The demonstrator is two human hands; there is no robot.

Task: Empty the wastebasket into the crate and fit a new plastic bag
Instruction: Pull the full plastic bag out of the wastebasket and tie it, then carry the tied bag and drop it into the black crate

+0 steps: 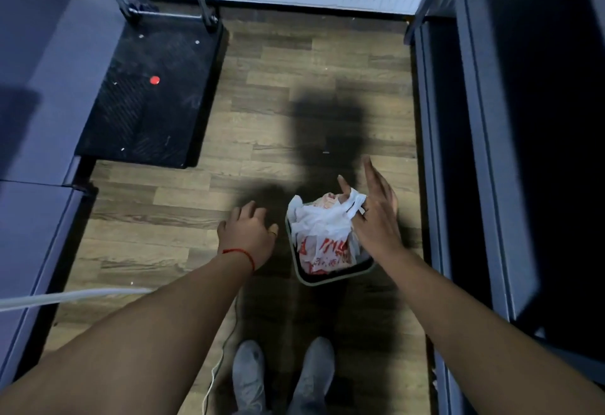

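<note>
The wastebasket (330,270) stands at 6 o'clock on the floor (183,205). Its bag (324,231) appears light, soft and crinkly; best gripped at the handles. The right hand (373,214) touches them, fingers spread; the left hand (248,234) hovers open, empty.

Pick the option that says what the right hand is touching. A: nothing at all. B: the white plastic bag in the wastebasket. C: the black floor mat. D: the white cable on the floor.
B: the right hand has its fingers on the white plastic bag bunched up in the wastebasket.

bag (327,234) in wastebasket (330,278), mat (154,103) far left
</note>
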